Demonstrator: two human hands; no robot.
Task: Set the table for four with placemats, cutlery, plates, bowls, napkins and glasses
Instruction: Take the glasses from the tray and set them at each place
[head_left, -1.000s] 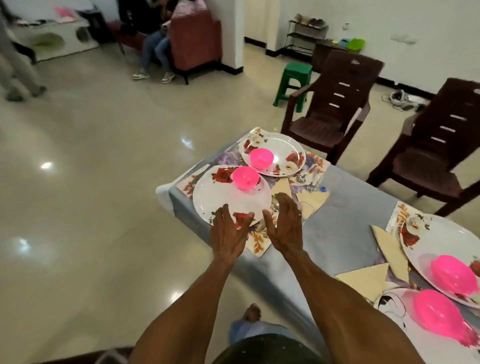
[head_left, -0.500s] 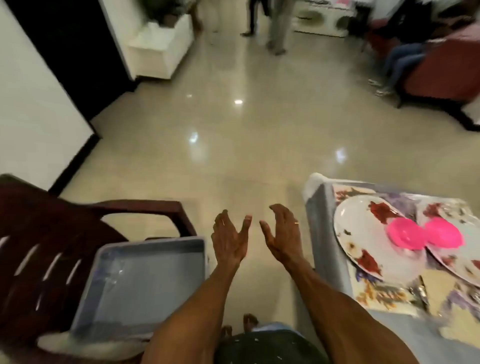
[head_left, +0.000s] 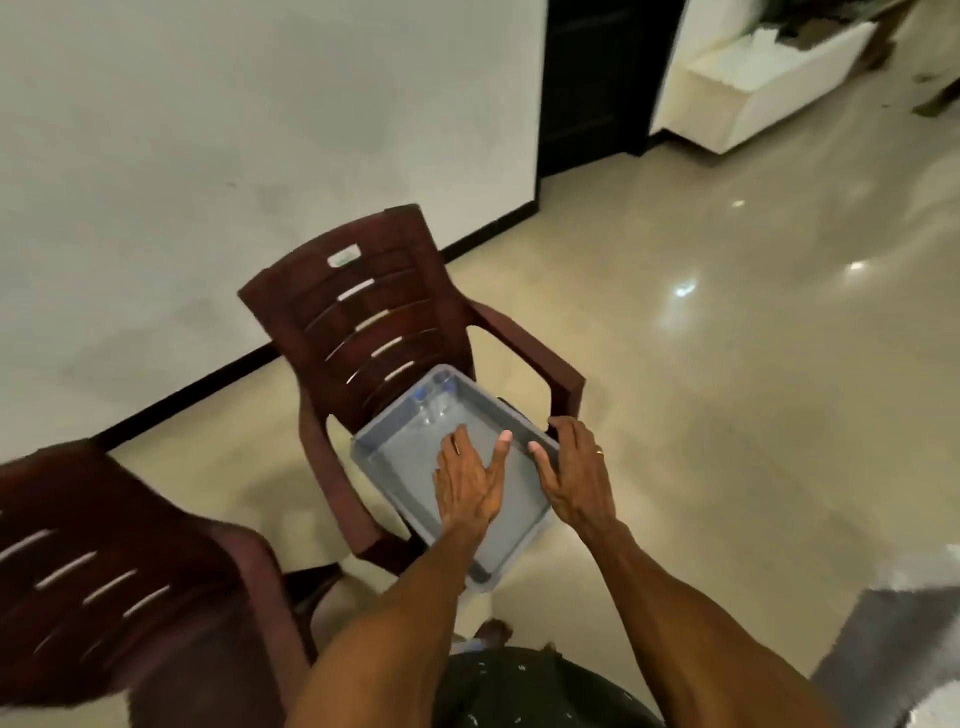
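Both hands reach into the shallow grey plastic tray (head_left: 395, 441) on the brown plastic chair (head_left: 363, 322), left hand (head_left: 467, 483) flat and empty, right hand (head_left: 571, 473) curled over its rim, while the clear drinking glasses (head_left: 434, 402) just beyond the fingertips remain unfetched.

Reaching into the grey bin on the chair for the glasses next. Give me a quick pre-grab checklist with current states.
1. Glasses in view at the grey bin's far corner: ok.
2. Glass count: cannot tell, blurred.
3. Left hand free, fingers straight over the bin: ok.
4. Right hand free: cannot tell, it's at the bin's right rim.
5. Bin seated on the brown chair: not ok, its near end overhangs the seat.
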